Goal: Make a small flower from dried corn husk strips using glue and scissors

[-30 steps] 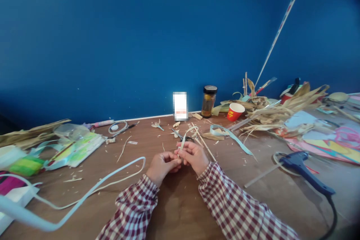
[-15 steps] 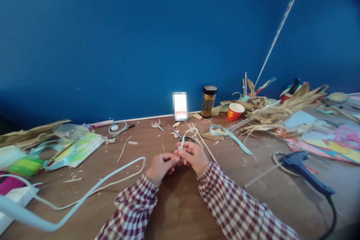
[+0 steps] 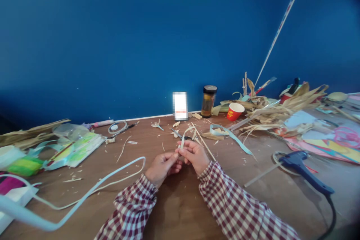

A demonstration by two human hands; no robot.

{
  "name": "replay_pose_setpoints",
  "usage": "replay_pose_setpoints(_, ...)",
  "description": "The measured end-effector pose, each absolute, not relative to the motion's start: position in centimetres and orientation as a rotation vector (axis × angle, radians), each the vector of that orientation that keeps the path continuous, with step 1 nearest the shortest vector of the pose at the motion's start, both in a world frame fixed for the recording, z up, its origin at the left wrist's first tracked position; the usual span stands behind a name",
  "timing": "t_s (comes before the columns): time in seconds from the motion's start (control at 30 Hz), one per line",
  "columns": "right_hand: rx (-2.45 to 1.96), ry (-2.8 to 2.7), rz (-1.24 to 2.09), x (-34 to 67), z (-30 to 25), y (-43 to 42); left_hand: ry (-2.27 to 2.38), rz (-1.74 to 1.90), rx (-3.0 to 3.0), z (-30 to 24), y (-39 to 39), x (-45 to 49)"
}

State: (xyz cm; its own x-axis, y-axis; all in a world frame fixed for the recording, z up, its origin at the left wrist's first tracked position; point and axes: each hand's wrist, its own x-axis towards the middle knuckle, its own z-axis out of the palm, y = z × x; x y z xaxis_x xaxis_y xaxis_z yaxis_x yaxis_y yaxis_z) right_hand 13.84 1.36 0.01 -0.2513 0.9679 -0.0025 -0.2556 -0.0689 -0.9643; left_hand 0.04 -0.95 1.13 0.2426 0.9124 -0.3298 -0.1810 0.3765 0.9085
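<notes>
A thin pale strip [image 3: 183, 137], which looks like corn husk, curves up from my fingertips and bends over to the right. My right hand [image 3: 197, 156] pinches its lower part between thumb and fingers. Touching it from the left, my left hand [image 3: 161, 167] is closed in a pinch at the same spot, where the strip's lower end is mostly hidden. Just beyond my fingers lie scissors [image 3: 192, 138], partly covered by the strip and my hand. A long thin stalk [image 3: 203, 140] runs past my right hand on the table.
On the right lies a blue glue gun [image 3: 305, 170] with its cord. Dry corn husks [image 3: 270, 114], a red paper cup [image 3: 235, 111] and a lidded jar [image 3: 208, 102] stand or lie behind. A white cable-like arm [image 3: 98, 183] crosses the left. Scraps litter the brown table [image 3: 180, 210].
Both hands stay in nearly the same place with small finger movements. The strip's curved top has shifted slightly, and the fingers of my left hand show a little more.
</notes>
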Motion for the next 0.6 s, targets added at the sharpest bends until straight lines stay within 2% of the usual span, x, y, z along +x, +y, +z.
replay_pose_setpoints(0.37,-0.904,-1.158,1.544,13.82,0.27,1.20,1.228,0.902,1.104,0.24,-0.66,-0.38)
replay_pose_setpoints(0.6,-0.917,-1.147,1.541,13.75,0.38,1.19,1.300,0.937,1.043,0.65,-0.87,-0.14)
